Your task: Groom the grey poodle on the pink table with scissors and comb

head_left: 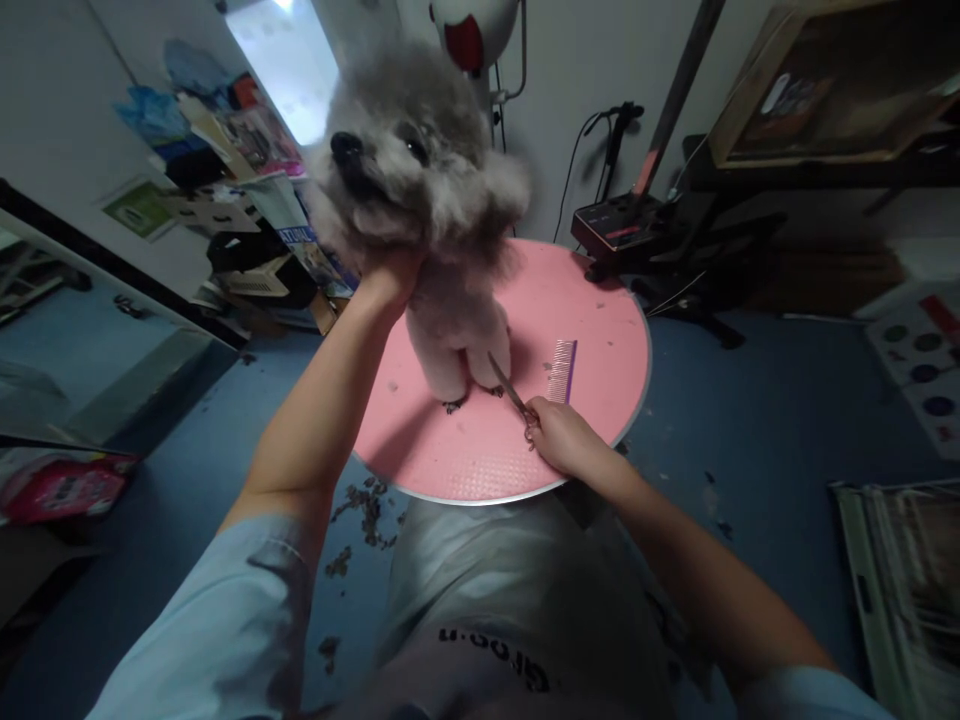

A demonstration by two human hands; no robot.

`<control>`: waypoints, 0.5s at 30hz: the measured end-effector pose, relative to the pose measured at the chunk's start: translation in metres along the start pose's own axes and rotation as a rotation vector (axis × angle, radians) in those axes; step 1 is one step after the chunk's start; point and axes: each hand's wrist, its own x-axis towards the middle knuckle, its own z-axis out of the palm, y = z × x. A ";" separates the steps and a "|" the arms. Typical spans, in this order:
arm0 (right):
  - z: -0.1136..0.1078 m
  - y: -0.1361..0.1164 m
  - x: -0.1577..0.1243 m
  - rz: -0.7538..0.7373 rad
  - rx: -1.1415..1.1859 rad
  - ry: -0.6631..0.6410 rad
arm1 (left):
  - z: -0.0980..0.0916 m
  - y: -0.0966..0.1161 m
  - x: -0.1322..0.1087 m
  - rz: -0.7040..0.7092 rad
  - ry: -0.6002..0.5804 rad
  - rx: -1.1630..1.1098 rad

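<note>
A fluffy grey dog [457, 310] faces me on a round pink grooming table [472, 465], its head tilted up to the left. My left hand [394, 275] holds it under the chin and neck, the fingers buried in fur. In my right hand [559, 432], low over the table's near right part, is a pair of grooming scissors [510, 386]. Their blades look closed and point up-left at the dog's front leg; I cannot tell whether they touch it. Just beyond that hand lies a purple-backed metal comb [562, 370].
Clipped hair [367, 510] litters the blue floor, with small tufts on the tabletop. Behind the table stand a white dryer [476, 30] and a black stand base [622, 220]. Shelves of supplies [232, 160] are at the back left; a wooden-framed box [832, 90] is at the back right.
</note>
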 end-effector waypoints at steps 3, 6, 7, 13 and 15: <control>0.004 -0.002 0.001 -0.021 -0.076 0.042 | 0.000 0.015 -0.004 -0.057 0.055 -0.054; 0.005 -0.005 0.004 0.028 -0.211 0.110 | 0.000 0.018 -0.002 -0.065 0.041 -0.044; 0.005 -0.006 0.006 0.039 -0.239 0.117 | 0.000 0.016 0.000 -0.085 0.015 -0.032; 0.006 -0.009 0.018 0.088 -0.292 0.069 | -0.001 0.005 0.006 -0.113 -0.069 0.052; 0.006 -0.008 0.021 0.093 -0.313 0.050 | -0.001 0.006 0.005 -0.117 -0.065 0.059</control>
